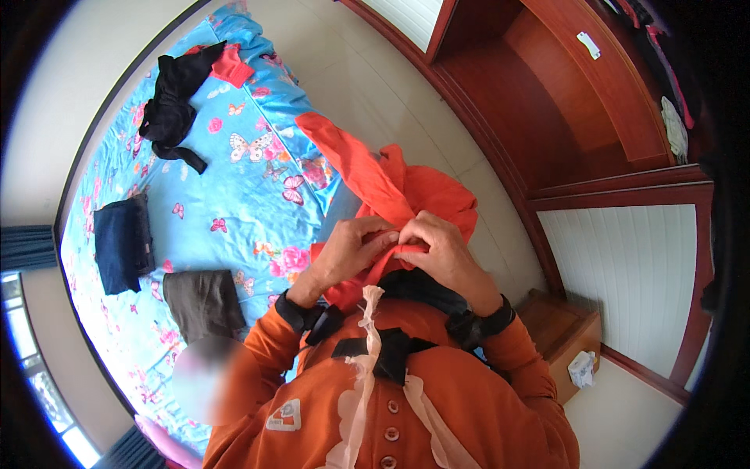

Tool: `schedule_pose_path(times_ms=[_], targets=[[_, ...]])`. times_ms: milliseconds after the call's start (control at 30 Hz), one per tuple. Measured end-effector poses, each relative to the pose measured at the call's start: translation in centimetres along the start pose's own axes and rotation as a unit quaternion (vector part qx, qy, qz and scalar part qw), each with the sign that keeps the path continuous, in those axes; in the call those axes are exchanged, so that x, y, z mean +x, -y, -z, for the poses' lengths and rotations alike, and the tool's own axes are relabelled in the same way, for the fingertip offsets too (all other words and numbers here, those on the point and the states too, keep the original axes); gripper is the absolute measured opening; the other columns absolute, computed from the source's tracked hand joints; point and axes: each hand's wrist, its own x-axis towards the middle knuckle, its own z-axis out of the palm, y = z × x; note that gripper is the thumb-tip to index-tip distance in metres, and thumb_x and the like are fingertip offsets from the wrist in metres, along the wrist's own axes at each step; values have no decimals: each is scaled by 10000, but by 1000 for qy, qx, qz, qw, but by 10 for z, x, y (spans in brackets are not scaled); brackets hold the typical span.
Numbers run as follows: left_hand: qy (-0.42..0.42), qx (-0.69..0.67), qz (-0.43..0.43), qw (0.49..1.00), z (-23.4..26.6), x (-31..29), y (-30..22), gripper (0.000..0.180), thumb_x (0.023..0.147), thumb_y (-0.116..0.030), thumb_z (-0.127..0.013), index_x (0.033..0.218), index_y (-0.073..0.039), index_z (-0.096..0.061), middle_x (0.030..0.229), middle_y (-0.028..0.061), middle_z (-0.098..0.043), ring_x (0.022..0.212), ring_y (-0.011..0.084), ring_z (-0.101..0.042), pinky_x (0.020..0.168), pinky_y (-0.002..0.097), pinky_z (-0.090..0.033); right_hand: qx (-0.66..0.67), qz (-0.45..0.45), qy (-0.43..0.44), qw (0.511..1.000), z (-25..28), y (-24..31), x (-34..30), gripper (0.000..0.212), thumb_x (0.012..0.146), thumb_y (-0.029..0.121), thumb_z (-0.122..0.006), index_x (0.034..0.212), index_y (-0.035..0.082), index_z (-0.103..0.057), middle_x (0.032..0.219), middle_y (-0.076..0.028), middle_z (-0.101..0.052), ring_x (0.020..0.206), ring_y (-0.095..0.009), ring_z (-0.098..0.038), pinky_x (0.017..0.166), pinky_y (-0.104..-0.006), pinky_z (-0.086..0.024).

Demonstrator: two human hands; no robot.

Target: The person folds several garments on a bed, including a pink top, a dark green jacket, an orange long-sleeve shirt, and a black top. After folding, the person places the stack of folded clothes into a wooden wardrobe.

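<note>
A bright red-orange garment [406, 184] hangs in front of me, bunched at its near end, with one long part stretching toward the bed. My left hand [355, 250] pinches its near edge between thumb and fingers. Close beside it, almost touching, my right hand [437, 252] grips the same edge, its fingers curled into the fabric. Which part of the garment lies between the fingertips is hard to make out. Both wrists wear dark bands.
On the left, a bed with a blue butterfly-print sheet [211, 191] holds a black garment [170, 102], a small red cloth [232, 66], folded dark blue trousers [119, 246] and a folded dark grey garment [205, 303]. To the right stand an open wooden wardrobe [539, 94] and a low wooden box [558, 332].
</note>
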Motion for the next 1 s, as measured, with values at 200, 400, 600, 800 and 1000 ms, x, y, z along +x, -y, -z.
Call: schedule_pose_path(times_ms=[200,400,600,800,1000], targets=[[-37,55,-14,998,6,-18,-15,204,929,-121,-640,1088,2,-681,838,134,-679,792,264,-621,702,339,-502,60,36,-43,997,-8,-10,15,261,737,-15,-773,922,28,-594,819,-33,-597,735,-119,-570,657,-258,-483],[-136,263,-100,950,9,-42,-7,373,709,93,-683,1031,-48,-559,1404,183,-449,989,336,-651,813,381,-553,33,-9,-39,999,14,-13,19,264,752,16,-777,923,11,-576,886,-92,-641,827,-188,-627,735,-305,-502],[-248,260,-152,921,14,-62,0,288,782,84,-647,1030,-49,-586,1372,263,-448,1024,311,-657,819,388,-544,47,44,-64,996,6,-14,25,231,774,2,-752,947,7,-598,897,-74,-644,830,-147,-615,739,-281,-499],[-136,291,-123,939,14,-74,-12,549,667,-394,-852,1054,-79,-623,1493,271,-294,1196,378,-548,963,509,-448,67,5,-85,994,8,-11,24,236,763,14,-749,951,1,-606,927,-122,-657,870,-237,-651,785,-326,-507],[-221,335,-42,915,11,-59,3,506,647,-214,-875,1052,-109,-592,1427,203,-453,1174,334,-554,978,448,-404,51,15,-81,995,10,-10,22,237,771,29,-758,951,-5,-608,925,-107,-652,857,-201,-634,777,-309,-503]])
